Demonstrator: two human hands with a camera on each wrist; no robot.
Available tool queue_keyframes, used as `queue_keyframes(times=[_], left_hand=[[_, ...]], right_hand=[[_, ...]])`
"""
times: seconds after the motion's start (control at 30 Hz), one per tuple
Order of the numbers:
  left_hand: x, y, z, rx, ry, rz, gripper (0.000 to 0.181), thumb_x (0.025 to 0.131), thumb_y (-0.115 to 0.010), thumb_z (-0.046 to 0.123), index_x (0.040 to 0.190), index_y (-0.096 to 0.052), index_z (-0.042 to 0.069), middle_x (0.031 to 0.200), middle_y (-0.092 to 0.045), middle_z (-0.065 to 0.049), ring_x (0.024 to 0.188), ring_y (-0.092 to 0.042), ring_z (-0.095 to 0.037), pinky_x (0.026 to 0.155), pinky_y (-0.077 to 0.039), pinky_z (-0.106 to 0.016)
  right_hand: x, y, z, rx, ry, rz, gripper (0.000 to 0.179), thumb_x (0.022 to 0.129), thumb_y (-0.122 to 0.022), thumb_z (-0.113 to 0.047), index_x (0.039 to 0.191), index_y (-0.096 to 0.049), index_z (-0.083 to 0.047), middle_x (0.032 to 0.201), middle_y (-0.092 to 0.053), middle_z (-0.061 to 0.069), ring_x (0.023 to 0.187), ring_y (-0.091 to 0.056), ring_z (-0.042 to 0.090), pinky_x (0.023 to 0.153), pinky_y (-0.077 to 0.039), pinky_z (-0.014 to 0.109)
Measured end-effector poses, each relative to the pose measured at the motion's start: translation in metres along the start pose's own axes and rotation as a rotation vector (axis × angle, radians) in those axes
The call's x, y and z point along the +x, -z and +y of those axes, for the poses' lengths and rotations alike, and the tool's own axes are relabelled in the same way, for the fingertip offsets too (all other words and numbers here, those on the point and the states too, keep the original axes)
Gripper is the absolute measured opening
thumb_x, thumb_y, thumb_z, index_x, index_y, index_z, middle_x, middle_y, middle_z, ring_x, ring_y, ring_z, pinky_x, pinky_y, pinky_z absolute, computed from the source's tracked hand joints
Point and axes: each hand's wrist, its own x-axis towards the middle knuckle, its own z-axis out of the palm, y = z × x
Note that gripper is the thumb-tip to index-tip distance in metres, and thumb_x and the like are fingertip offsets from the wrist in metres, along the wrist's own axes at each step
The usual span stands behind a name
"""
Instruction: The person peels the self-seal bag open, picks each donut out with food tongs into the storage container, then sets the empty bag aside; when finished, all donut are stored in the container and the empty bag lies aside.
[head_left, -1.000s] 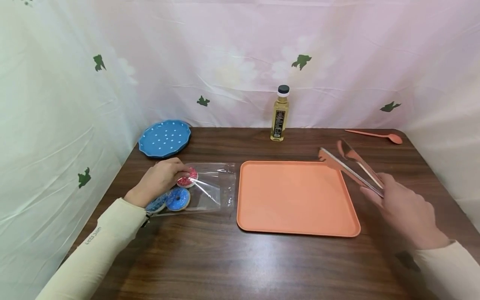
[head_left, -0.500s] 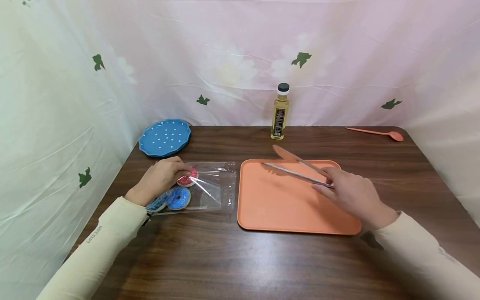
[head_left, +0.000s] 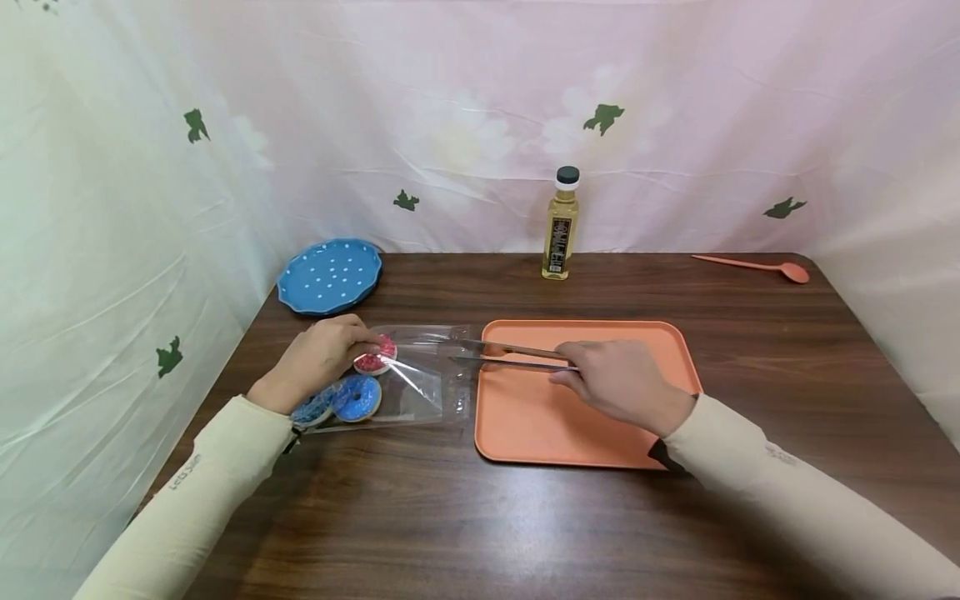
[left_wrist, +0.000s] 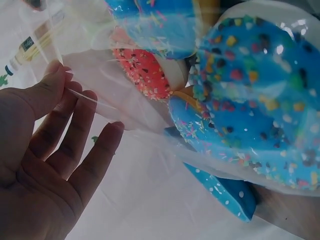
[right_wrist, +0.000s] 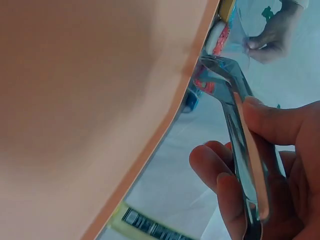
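Note:
A clear plastic bag [head_left: 420,387] lies on the left of the table with several sprinkled donuts inside. Among them are a pink donut [head_left: 384,360] and a blue donut [head_left: 356,397]. My left hand [head_left: 318,358] pinches the bag's upper film between thumb and fingers; in the left wrist view the lifted film stretches from the fingertips toward the blue donuts [left_wrist: 255,90]. With my right hand [head_left: 626,379] I grip a pair of tongs [head_left: 517,358], arms a little apart. Their tips point left and overlap the bag's right end, away from the donuts.
Under the right hand and tongs is an orange tray [head_left: 562,433]. Blue polka-dot plates [head_left: 330,275] sit at the back left. An oil bottle [head_left: 558,237] stands behind the tray, and an orange spoon [head_left: 750,265] lies at the back right. Curtains surround the table.
My right hand has carried the tongs left across the tray, from its right side to the bag's right end. The left hand and the bag have stayed in place.

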Motion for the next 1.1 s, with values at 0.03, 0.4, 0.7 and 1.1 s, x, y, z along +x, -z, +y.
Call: queue_keyframes(times=[0.03, 0.4, 0.7, 1.1], left_hand=[[0.000, 0.000, 0.000, 0.000, -0.001, 0.000, 0.019, 0.093, -0.070, 0.000, 0.109, -0.078, 0.005, 0.096, -0.068, -0.004, 0.087, -0.064, -0.020, 0.074, -0.057, -0.041], [-0.002, -0.001, 0.003, 0.043, -0.003, 0.016, 0.018, 0.091, -0.075, 0.006, 0.109, -0.079, 0.008, 0.098, -0.066, -0.003, 0.081, -0.060, -0.015, 0.064, -0.055, -0.036], [-0.003, 0.000, 0.005, 0.099, 0.093, -0.015, 0.019, 0.092, -0.076, 0.018, 0.110, -0.080, 0.013, 0.089, -0.065, 0.000, 0.064, -0.054, -0.012, 0.050, -0.047, -0.033], [0.000, 0.001, 0.006, 0.101, 0.164, -0.054, 0.026, 0.094, -0.074, 0.032, 0.115, -0.079, 0.016, 0.073, -0.069, 0.001, 0.055, -0.050, -0.014, 0.043, -0.038, -0.033]], right_hand=[[0.003, -0.002, -0.001, -0.005, 0.004, -0.003, 0.025, 0.091, -0.076, -0.036, 0.098, -0.070, -0.013, 0.066, -0.057, -0.009, 0.046, -0.042, 0.004, 0.039, -0.033, 0.029], [0.023, 0.005, -0.011, -0.039, 0.019, -0.039, 0.031, 0.091, -0.076, -0.037, 0.105, -0.073, -0.009, 0.067, -0.063, -0.003, 0.039, -0.037, 0.005, 0.036, -0.028, 0.027], [0.031, -0.002, -0.018, -0.037, 0.039, -0.092, 0.032, 0.091, -0.076, -0.038, 0.106, -0.074, -0.009, 0.074, -0.069, -0.001, 0.045, -0.046, 0.004, 0.039, -0.035, 0.025], [0.020, 0.004, -0.009, -0.008, 0.042, -0.098, 0.029, 0.090, -0.077, -0.034, 0.104, -0.073, -0.009, 0.073, -0.067, -0.002, 0.044, -0.041, 0.002, 0.040, -0.034, 0.026]])
